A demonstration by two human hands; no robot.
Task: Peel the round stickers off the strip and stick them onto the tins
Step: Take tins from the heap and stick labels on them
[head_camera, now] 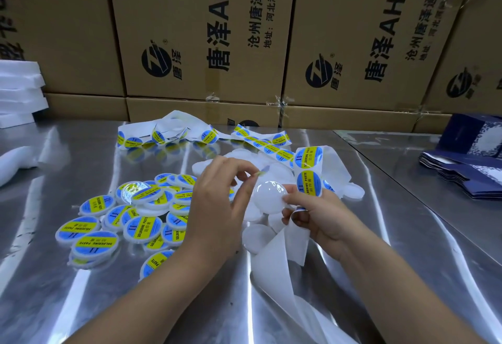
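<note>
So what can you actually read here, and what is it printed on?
"SOLDERING PASTE", "II": stickers on the strip and the tins.
"唐泽AH4": boxes, cut off after.
"沧州唐泽通信": boxes, cut off.
"地址:河北河间": boxes, rest cut off.
"唐泽": by the boxes' logo.
Stickers' small Chinese line: too small to read.
Blue packets: no readable text.

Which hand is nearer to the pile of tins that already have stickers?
Left. The left hand, pinching a sticker, is at the right edge of the labelled tins; the right hand is farther right, holding a blank tin.
</note>
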